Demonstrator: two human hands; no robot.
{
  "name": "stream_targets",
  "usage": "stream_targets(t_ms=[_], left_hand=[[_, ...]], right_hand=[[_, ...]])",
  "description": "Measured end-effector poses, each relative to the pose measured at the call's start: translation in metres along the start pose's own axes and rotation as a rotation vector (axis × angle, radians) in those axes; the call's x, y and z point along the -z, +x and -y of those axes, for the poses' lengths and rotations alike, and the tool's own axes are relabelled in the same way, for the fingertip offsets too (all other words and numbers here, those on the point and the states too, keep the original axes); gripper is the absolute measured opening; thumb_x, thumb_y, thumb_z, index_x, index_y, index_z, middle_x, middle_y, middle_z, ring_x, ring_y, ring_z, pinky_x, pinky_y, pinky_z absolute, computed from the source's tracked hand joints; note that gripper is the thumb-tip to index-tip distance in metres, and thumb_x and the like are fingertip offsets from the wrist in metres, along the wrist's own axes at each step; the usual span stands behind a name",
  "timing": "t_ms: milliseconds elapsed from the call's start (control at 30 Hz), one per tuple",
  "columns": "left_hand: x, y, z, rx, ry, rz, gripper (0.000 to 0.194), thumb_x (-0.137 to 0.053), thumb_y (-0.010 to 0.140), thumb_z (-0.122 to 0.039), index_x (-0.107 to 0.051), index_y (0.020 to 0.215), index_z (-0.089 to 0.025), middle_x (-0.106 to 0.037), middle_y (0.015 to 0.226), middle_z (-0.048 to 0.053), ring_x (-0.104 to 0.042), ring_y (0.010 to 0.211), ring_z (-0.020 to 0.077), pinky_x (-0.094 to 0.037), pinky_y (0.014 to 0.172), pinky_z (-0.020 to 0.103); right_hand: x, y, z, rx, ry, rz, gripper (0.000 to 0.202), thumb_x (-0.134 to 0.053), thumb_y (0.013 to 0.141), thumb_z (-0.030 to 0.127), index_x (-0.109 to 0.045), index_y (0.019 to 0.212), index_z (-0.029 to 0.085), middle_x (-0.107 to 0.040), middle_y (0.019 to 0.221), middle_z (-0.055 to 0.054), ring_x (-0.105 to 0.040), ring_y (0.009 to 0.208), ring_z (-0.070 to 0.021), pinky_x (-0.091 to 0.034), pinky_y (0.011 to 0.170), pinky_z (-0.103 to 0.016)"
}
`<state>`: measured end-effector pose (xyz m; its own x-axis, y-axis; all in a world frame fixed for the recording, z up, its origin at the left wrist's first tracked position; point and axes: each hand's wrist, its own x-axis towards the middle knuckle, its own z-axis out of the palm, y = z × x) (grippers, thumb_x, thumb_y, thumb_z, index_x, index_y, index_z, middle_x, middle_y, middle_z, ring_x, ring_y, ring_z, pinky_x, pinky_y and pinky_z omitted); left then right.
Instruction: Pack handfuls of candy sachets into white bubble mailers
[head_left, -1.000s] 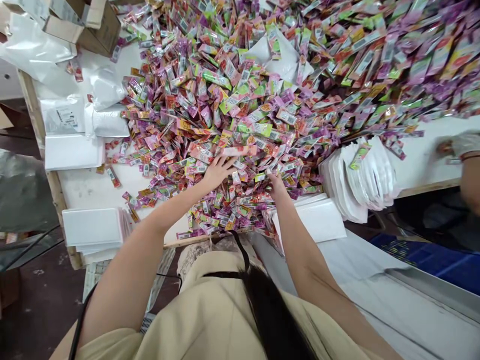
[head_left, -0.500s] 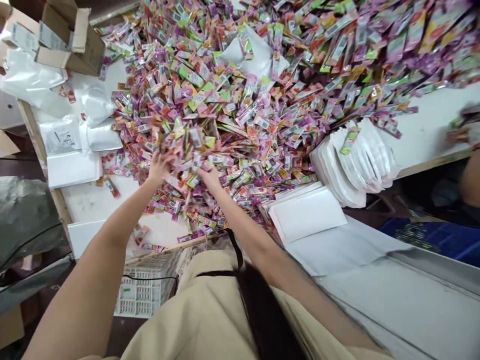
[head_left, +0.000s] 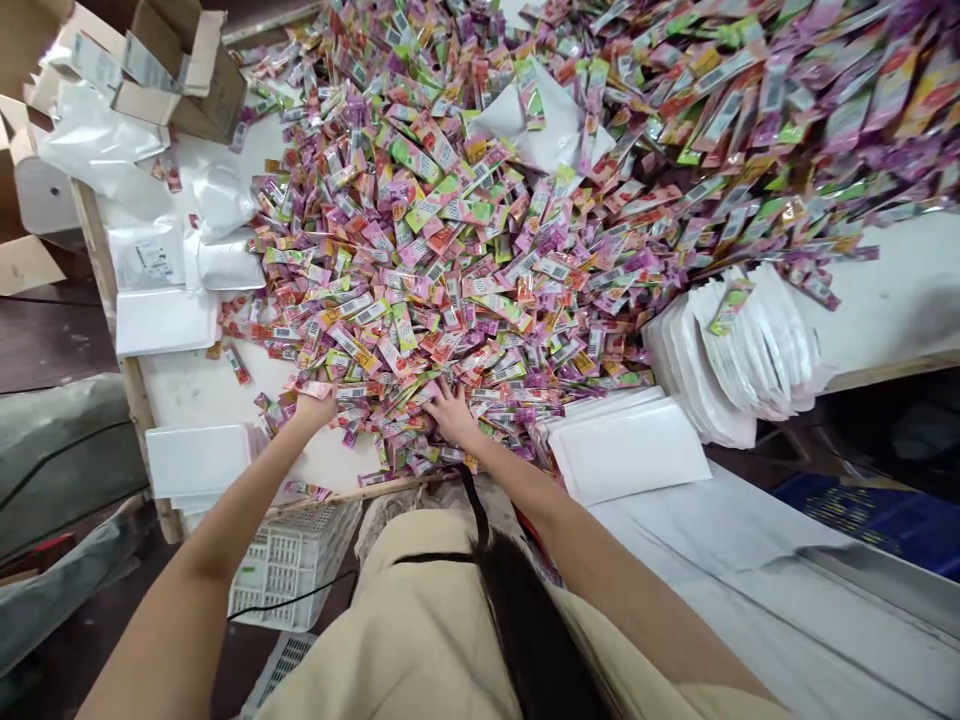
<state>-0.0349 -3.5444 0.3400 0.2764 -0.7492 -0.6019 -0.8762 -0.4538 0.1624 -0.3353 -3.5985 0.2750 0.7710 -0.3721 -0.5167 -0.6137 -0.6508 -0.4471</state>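
A wide heap of small, colourful stick packets (head_left: 420, 250), pink, purple, green and orange, some showing barcodes, covers the table. My left hand (head_left: 316, 404) is pushed into the near left edge of the heap; packets cover its fingers, so its grip is hidden. My right hand (head_left: 453, 416) rests against the near edge of the heap, fingers apart and touching packets, partly sunk among them. Between the two hands lie loose packets, several with barcodes facing up.
White padded envelopes (head_left: 630, 450) lie at the right front, beside a fanned stack of white mailers (head_left: 735, 350). More white envelopes (head_left: 166, 322) and an open cardboard box (head_left: 187, 80) stand at left. A wooden rim (head_left: 139, 400) edges the table. A white plastic crate (head_left: 281, 570) sits below.
Both hands have come back toward the table's near edge and moved apart. The packets tumbling over them earlier now lie settled on the heap. The view has shifted slightly.
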Motion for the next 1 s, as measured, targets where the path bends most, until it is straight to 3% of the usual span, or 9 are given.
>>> stream_targets(t_ms=[200,333,433,533,633,700,800,900,1000], left_hand=[[0.001,-0.022,-0.001,-0.086,0.241,0.165,0.049,-0.038,0.092,-0.027,-0.053,0.137,-0.018,-0.065,0.116,0.018,-0.063,0.106,0.0331,-0.051,0.084,0.04],[0.02,-0.027,-0.007,-0.175,0.187,0.189,0.049,-0.045,0.091,-0.026,-0.054,0.139,-0.025,-0.062,0.129,0.014,-0.066,0.103,0.0266,-0.051,0.087,0.034],[0.045,-0.025,-0.019,-0.183,0.11,0.193,0.039,-0.048,0.092,-0.031,-0.065,0.126,-0.027,-0.07,0.115,0.008,-0.068,0.096,0.0257,-0.052,0.085,0.034],[0.071,-0.009,-0.046,-0.186,-0.014,-0.001,0.038,-0.044,0.094,-0.034,-0.066,0.124,-0.025,-0.072,0.109,0.007,-0.068,0.097,0.0263,-0.052,0.088,0.036],[0.084,0.021,-0.09,-0.303,-0.095,-0.306,0.047,-0.047,0.094,-0.033,-0.053,0.139,-0.021,-0.061,0.132,0.012,-0.057,0.12,0.0284,-0.045,0.103,0.041],[0.081,0.046,-0.125,-0.409,-0.096,-0.42,0.061,-0.053,0.091,-0.034,-0.04,0.149,-0.02,-0.044,0.15,0.015,-0.041,0.137,0.0319,-0.035,0.113,0.047],[0.058,0.073,-0.167,-0.489,0.025,-0.376,0.067,-0.063,0.085,-0.032,-0.041,0.148,-0.023,-0.026,0.16,0.017,-0.022,0.146,0.0398,-0.025,0.115,0.06],[0.026,0.073,-0.176,-0.552,0.158,-0.237,0.057,-0.062,0.085,-0.026,-0.051,0.14,-0.021,-0.03,0.157,0.02,-0.024,0.146,0.0405,-0.023,0.114,0.064],[0.002,0.046,-0.155,-0.62,0.211,-0.128,0.048,-0.058,0.087,-0.023,-0.055,0.136,-0.021,-0.039,0.152,0.019,-0.032,0.143,0.0361,-0.023,0.116,0.061]], right_hand=[[0.049,0.02,-0.031,-0.092,-0.083,-0.026,0.047,-0.036,0.091,0.011,-0.058,0.132,0.019,-0.049,0.132,-0.024,-0.043,0.12,-0.0374,-0.042,0.091,-0.051],[0.094,-0.003,-0.061,-0.15,-0.133,-0.134,0.05,-0.037,0.087,0.008,-0.057,0.132,0.02,-0.051,0.124,-0.021,-0.042,0.117,-0.0363,-0.041,0.092,-0.049],[0.127,-0.029,-0.092,-0.243,-0.139,-0.291,0.049,-0.044,0.083,0.008,-0.059,0.128,0.022,-0.049,0.125,-0.02,-0.041,0.118,-0.0367,-0.041,0.092,-0.052],[0.151,-0.049,-0.128,-0.392,-0.048,-0.389,0.058,-0.063,0.073,0.016,-0.057,0.13,0.024,-0.039,0.139,-0.019,-0.036,0.128,-0.0438,-0.036,0.098,-0.063],[0.167,-0.048,-0.152,-0.361,0.153,-0.435,0.071,-0.072,0.066,0.025,-0.053,0.135,0.024,-0.031,0.147,-0.018,-0.03,0.136,-0.0445,-0.032,0.106,-0.063],[0.175,-0.032,-0.153,-0.349,0.268,-0.568,0.074,-0.07,0.071,0.033,-0.048,0.14,0.02,-0.029,0.149,-0.019,-0.031,0.138,-0.0415,-0.031,0.109,-0.059],[0.177,0.003,-0.134,-0.395,0.3,-0.722,0.079,-0.067,0.077,0.04,-0.038,0.147,0.02,-0.023,0.155,-0.02,-0.022,0.143,-0.0425,-0.025,0.112,-0.063],[0.164,0.02,-0.114,-0.286,0.201,-0.542,0.066,-0.069,0.076,0.033,-0.05,0.139,0.023,-0.018,0.16,-0.017,-0.012,0.146,-0.0448,-0.017,0.111,-0.069],[0.146,0.009,-0.114,-0.155,0.131,-0.361,0.049,-0.066,0.076,0.022,-0.062,0.125,0.021,-0.024,0.158,-0.016,-0.017,0.146,-0.0422,-0.02,0.112,-0.067]])
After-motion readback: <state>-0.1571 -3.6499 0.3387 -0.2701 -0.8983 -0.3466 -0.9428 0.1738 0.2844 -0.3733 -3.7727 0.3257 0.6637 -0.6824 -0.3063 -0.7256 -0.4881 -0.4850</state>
